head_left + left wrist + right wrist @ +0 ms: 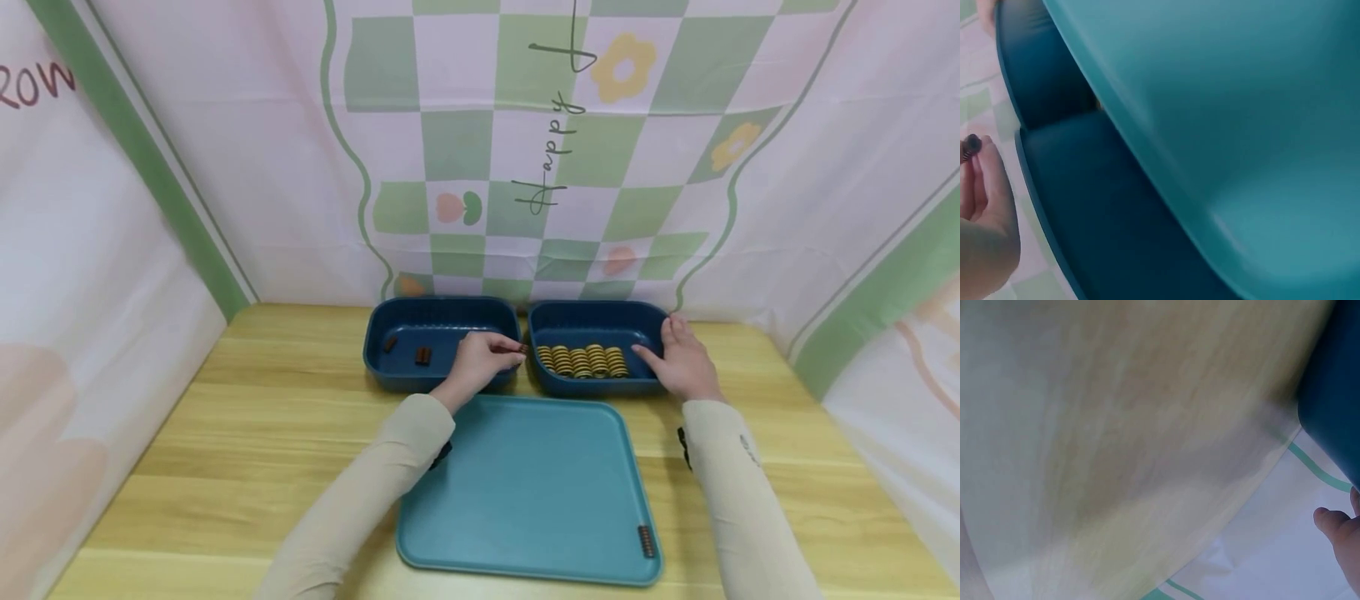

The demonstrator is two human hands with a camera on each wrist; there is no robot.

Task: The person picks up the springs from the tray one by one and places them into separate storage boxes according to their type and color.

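Note:
My left hand (480, 360) pinches a small dark brown ridged piece (971, 145) between thumb and fingertips, over the right end of the left blue bin (375, 371). Two more spots of similar dark brown pieces (423, 357) lie inside that bin. On the right, my right hand (686, 367) rests at the right end of the other blue bin (600, 388), fingers extended along its rim and thumb reaching over the inside. Rows of yellow-and-black ridged pieces (581, 363) lie in this bin. A dark brown ridged stick (646, 541) lies in the teal tray's near right corner.
The teal tray (525, 492) lies in front of both bins on the wooden table (247, 467). Behind the bins hangs a patterned curtain (457, 150), with more cloth at both sides.

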